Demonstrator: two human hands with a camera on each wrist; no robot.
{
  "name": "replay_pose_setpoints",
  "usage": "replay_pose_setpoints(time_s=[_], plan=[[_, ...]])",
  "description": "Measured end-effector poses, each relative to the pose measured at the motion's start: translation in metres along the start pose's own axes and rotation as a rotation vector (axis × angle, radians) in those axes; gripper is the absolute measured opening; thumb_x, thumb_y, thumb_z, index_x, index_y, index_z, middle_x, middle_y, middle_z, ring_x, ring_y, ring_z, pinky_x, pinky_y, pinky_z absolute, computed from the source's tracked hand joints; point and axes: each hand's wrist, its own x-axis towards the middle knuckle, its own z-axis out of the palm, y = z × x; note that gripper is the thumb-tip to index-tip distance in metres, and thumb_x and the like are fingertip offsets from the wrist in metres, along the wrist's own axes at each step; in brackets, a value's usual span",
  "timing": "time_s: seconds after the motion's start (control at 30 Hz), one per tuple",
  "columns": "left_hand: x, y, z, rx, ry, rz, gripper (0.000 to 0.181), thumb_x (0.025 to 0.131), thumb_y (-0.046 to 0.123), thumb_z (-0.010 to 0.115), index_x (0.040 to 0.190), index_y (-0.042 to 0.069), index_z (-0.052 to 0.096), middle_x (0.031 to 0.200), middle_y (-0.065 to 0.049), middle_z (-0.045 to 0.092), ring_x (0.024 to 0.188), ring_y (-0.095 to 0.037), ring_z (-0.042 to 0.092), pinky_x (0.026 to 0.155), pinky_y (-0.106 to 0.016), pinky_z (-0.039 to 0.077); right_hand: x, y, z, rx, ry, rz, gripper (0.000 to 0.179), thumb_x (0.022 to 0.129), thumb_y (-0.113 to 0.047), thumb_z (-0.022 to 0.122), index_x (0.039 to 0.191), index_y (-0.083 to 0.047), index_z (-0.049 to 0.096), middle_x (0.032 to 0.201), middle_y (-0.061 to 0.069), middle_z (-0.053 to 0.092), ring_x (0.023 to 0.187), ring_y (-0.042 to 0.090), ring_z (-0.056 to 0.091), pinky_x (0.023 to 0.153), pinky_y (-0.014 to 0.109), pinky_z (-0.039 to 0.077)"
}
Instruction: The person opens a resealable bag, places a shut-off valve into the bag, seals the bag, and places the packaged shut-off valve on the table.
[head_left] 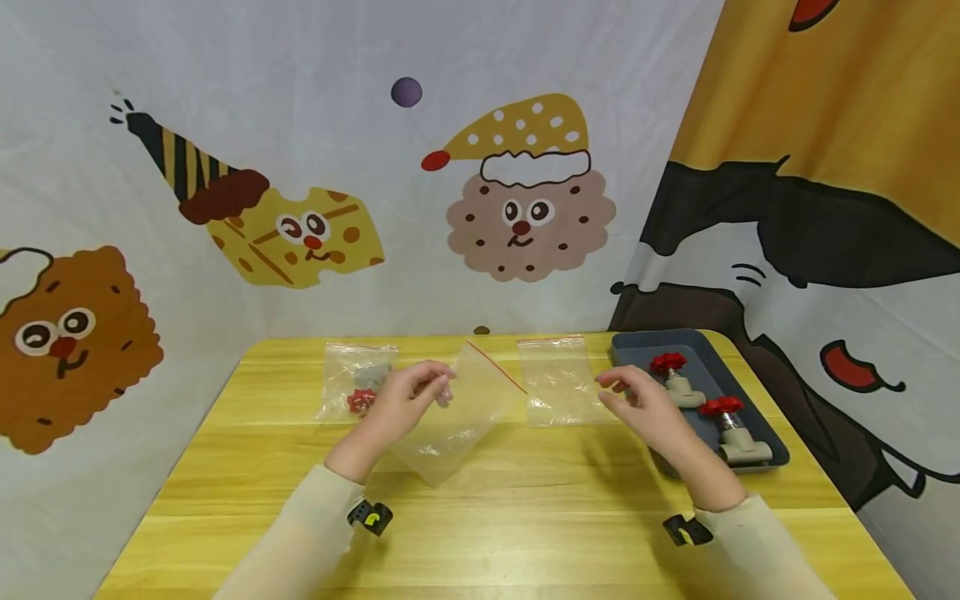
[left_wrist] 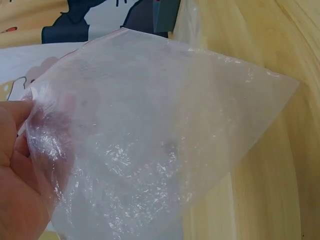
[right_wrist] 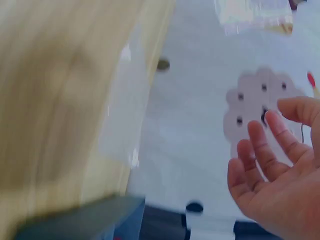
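Observation:
My left hand [head_left: 408, 396] pinches a clear zip bag [head_left: 480, 400] with a red seal line by one edge, holding it tilted above the table. In the left wrist view the bag [left_wrist: 145, 130] spreads out flat from the thumb and fingers and looks empty. My right hand [head_left: 645, 408] hangs in the air by the tray's left side, holding nothing. Its fingers [right_wrist: 260, 145] are loosely bent in the right wrist view. A second clear zip bag [head_left: 555, 383] lies flat between the hands, at the table's back.
A grey tray [head_left: 776, 433] on the right holds two pipe valves, one valve [head_left: 678, 387] behind the other valve [head_left: 742, 442], both with red handwheels. At the back left lies another zip bag [head_left: 337, 367] with a red-handled valve [head_left: 362, 400] inside. A printed curtain hangs behind the table [head_left: 525, 533].

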Motion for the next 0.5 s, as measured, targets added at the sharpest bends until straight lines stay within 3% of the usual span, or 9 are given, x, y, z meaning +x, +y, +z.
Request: replay_pose_setpoints(time_s=[0.2,0.5], plan=[[-0.002,0.004,0.004,-0.003,-0.025,0.031,0.019,0.097,0.016,0.053,0.110,0.009,0.064,0.084,-0.003,0.067,0.073,-0.016,0.065,0.069,-0.032,0.057,0.000,-0.024,0.029,0.118,-0.067,-0.120,0.027,0.090,-0.015,0.065,0.117,-0.011,0.060,0.113,0.007,0.061,0.097,0.024,0.055,0.077,0.036,0.049],[-0.006,0.007,0.010,-0.015,-0.056,0.025,0.018,0.098,0.020,0.052,0.109,0.014,0.065,0.083,-0.001,0.066,0.074,-0.014,0.065,0.071,-0.039,0.057,0.011,-0.041,0.057,0.204,-0.112,-0.133,0.032,0.096,-0.017,0.057,0.126,-0.010,0.056,0.124,0.010,0.058,0.108,0.029,0.055,0.081,0.039,0.047]])
